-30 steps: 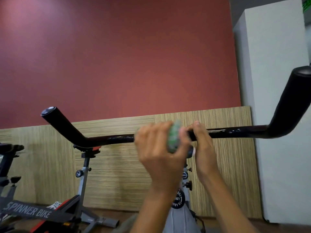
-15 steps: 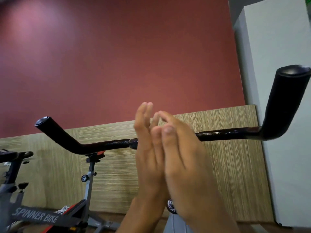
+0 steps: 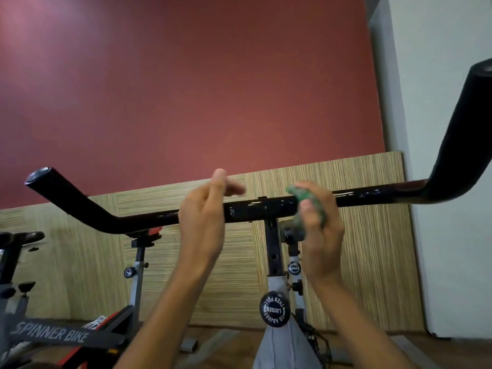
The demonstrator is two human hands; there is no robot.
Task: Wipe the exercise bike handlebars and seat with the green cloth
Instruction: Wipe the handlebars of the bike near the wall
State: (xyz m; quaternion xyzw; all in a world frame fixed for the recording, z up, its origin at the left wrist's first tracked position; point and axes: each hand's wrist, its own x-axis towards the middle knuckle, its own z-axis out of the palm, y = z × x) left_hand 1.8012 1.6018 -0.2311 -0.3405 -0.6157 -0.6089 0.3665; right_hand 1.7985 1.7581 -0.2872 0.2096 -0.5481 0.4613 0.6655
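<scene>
Green cloth (image 3: 308, 206) bunched in right hand (image 3: 320, 235), fingers curled round it, against the black handlebar (image 3: 261, 207) crossbar just right of the stem. Left hand (image 3: 203, 230) beside the bar, fingers straight, together, blurred. Behind: red wall (image 3: 186, 89), striped wood panelling (image 3: 359, 249), white column (image 3: 439, 235), second bike lettered SPINNER BIKE (image 3: 50, 334) at left
</scene>
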